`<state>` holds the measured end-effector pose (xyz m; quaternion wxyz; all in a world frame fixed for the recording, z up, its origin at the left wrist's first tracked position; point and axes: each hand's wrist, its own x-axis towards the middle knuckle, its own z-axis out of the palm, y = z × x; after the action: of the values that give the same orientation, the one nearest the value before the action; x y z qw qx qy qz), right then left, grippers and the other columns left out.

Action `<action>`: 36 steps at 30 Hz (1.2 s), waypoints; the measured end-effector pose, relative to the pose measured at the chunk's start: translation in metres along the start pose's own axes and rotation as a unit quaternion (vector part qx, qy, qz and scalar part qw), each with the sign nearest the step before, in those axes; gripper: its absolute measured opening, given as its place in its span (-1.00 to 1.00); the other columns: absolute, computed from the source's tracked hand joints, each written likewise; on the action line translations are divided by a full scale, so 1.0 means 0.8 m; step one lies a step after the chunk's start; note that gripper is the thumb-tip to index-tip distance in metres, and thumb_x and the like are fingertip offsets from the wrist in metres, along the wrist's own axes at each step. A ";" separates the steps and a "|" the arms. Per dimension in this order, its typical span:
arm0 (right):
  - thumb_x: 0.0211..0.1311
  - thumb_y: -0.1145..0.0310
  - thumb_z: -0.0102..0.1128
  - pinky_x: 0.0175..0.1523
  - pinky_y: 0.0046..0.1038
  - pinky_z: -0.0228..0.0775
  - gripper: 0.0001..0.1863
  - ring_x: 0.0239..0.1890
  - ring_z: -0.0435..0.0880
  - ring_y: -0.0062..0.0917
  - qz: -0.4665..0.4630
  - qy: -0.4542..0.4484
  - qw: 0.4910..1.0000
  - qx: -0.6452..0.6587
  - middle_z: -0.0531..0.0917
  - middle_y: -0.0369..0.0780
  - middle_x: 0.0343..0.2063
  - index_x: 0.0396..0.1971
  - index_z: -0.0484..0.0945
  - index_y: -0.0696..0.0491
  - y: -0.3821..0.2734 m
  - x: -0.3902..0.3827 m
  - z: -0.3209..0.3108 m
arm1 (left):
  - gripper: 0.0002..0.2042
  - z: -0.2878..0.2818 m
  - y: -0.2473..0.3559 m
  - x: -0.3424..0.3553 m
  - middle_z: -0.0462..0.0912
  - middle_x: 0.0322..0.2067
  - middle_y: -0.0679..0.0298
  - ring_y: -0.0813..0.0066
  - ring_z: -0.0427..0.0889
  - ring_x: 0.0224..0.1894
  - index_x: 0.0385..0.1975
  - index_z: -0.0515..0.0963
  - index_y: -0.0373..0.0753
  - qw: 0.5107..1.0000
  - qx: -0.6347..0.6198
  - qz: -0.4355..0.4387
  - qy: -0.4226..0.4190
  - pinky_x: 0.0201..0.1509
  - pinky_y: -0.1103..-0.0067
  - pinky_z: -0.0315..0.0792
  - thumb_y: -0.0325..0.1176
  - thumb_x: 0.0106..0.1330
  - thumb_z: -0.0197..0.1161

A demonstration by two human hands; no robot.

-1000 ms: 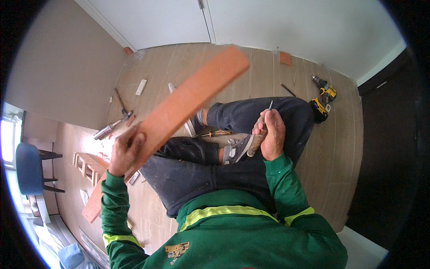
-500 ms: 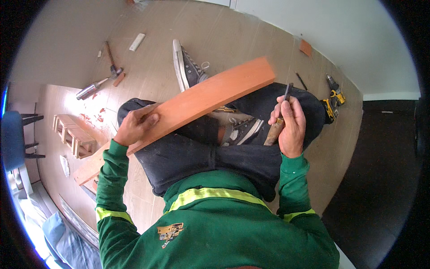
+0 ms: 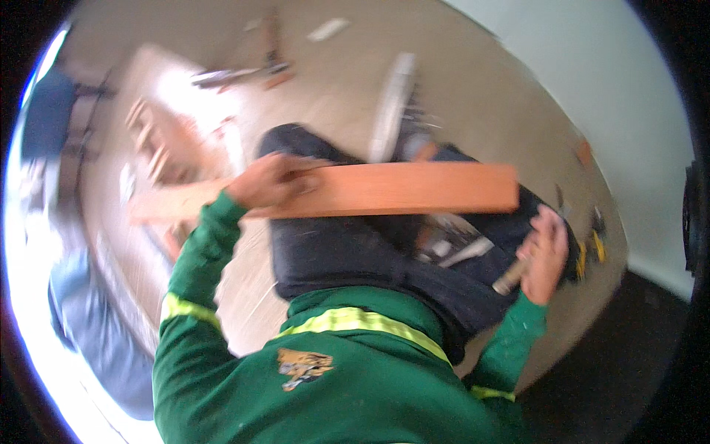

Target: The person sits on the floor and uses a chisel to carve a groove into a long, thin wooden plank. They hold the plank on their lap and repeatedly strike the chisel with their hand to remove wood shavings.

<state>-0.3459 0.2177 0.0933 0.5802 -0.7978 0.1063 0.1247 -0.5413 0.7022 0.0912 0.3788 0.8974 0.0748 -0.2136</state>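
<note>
A long reddish wooden board (image 3: 414, 189) lies across my lap, nearly level from left to right. My left hand (image 3: 272, 182) is closed round it left of its middle, thumb on the upper face. Off the board's right end, apart from it, my right hand (image 3: 546, 255) holds a chisel (image 3: 509, 278). The chisel's wooden handle sticks out below the palm. Motion smears the fingers, and the blade hardly shows.
A hammer (image 3: 274, 44) and a silver tube-shaped tool (image 3: 222, 77) lie on the floor at the far left. Nearer is a small wooden frame (image 3: 159, 152). A yellow and black power tool (image 3: 592, 248) lies at the right, by a white wall (image 3: 606, 89).
The whole view has turned and blurred. The board has swung from a slant to nearly level. My right hand, still with the chisel, now sits farther right and lower.
</note>
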 end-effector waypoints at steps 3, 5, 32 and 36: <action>0.70 0.04 0.18 -0.52 -0.64 0.26 -0.53 -0.54 0.41 -0.80 -0.041 -0.020 0.999 -0.023 0.65 -0.29 -0.12 0.31 0.61 0.09 0.012 0.009 0.003 | -0.50 -0.004 -0.006 -0.007 0.81 0.11 -0.07 -0.09 0.79 0.11 0.39 0.67 -0.09 0.999 0.026 0.023 0.034 0.28 0.17 0.60 0.01 0.57 0.27; 0.69 0.02 0.20 -0.53 -0.65 0.24 -0.51 -0.56 0.39 -0.79 -0.051 -0.029 0.997 -0.051 0.64 -0.28 -0.16 0.31 0.62 0.10 -0.004 0.011 0.008 | -0.50 -0.006 0.002 -0.003 0.82 0.10 -0.06 -0.06 0.80 0.09 0.39 0.66 -0.09 0.999 0.032 0.013 0.033 0.27 0.20 0.62 -0.02 0.57 0.29; 0.57 0.15 0.39 -0.57 -0.62 0.39 -0.62 -0.69 0.46 -0.75 0.107 -0.389 0.872 0.277 0.54 -0.41 -0.58 0.09 0.66 0.17 0.012 0.026 0.078 | -0.41 -0.018 -0.026 -0.050 0.63 -0.20 0.06 0.07 0.59 -0.09 0.37 0.68 -0.13 0.983 0.169 -0.023 0.066 0.14 0.24 0.51 -0.25 0.31 0.57; 0.57 0.14 0.38 -0.56 -0.62 0.40 -0.63 -0.69 0.47 -0.74 0.090 -0.380 0.875 0.286 0.53 -0.41 -0.59 0.06 0.66 0.16 0.016 0.023 0.080 | -0.29 -0.006 0.013 -0.044 0.62 -0.18 0.00 -0.03 0.61 -0.05 0.47 0.59 -0.09 0.965 0.243 -0.080 0.057 0.12 0.14 0.52 -0.05 0.32 0.59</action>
<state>-0.3373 0.2742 0.0571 0.7649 -0.4750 -0.0199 0.4345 -0.5683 0.6991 0.1161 0.1258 0.9642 0.1140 -0.2036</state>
